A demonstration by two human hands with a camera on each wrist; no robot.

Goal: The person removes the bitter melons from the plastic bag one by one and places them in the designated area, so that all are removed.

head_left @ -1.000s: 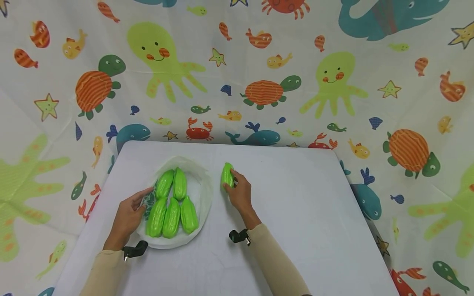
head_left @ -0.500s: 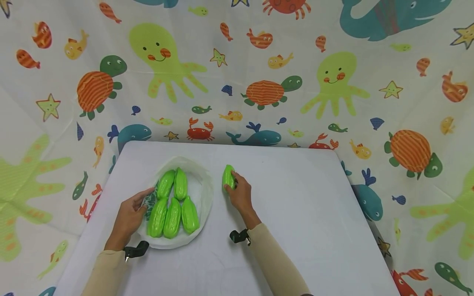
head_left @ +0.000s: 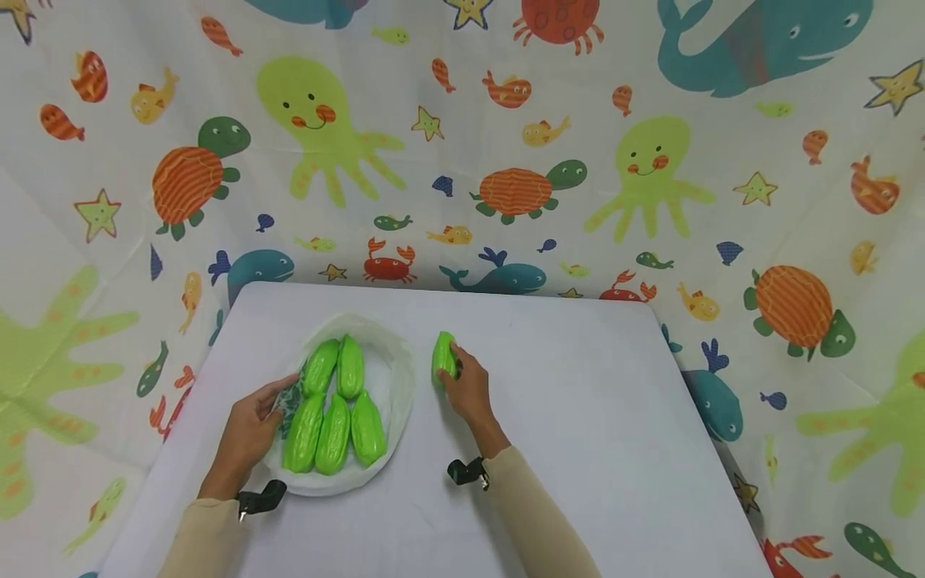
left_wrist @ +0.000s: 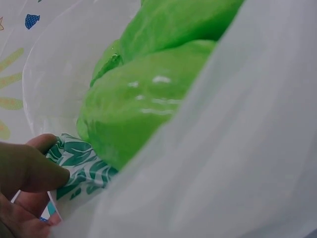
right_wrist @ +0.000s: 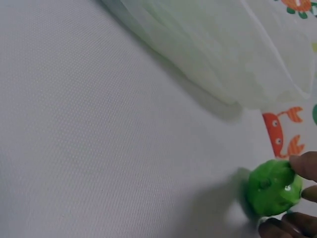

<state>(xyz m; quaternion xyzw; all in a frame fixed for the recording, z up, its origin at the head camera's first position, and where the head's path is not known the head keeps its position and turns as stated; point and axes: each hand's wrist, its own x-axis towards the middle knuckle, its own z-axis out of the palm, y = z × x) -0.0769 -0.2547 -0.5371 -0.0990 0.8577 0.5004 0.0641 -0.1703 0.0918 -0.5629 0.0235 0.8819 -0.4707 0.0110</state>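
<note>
A white plastic bag (head_left: 401, 377), its mouth spread round, lies on the left half of the table. Several shiny green, ridged, elongated gourd-like vegetables (head_left: 331, 437) lie inside it in two rows. At the bag's left side my left hand (head_left: 249, 425) pinches a leaf-printed edge (left_wrist: 81, 163) between thumb and fingers. Right of the bag, my right hand (head_left: 470, 385) holds one more green gourd-like vegetable (head_left: 443, 357) by its right side. In the right wrist view this vegetable (right_wrist: 272, 188) shows end-on, with fingertips around it and a shadow on the table beside it.
The white-covered table (head_left: 578, 401) extends to the right and front of my right hand. Behind it hangs a cloth (head_left: 433, 160) printed with sea animals. Each wrist wears a small black camera (head_left: 466, 471).
The head view has tilted slightly. My right hand and its vegetable have shifted a little toward me. My left hand keeps its hold on the bag's edge.
</note>
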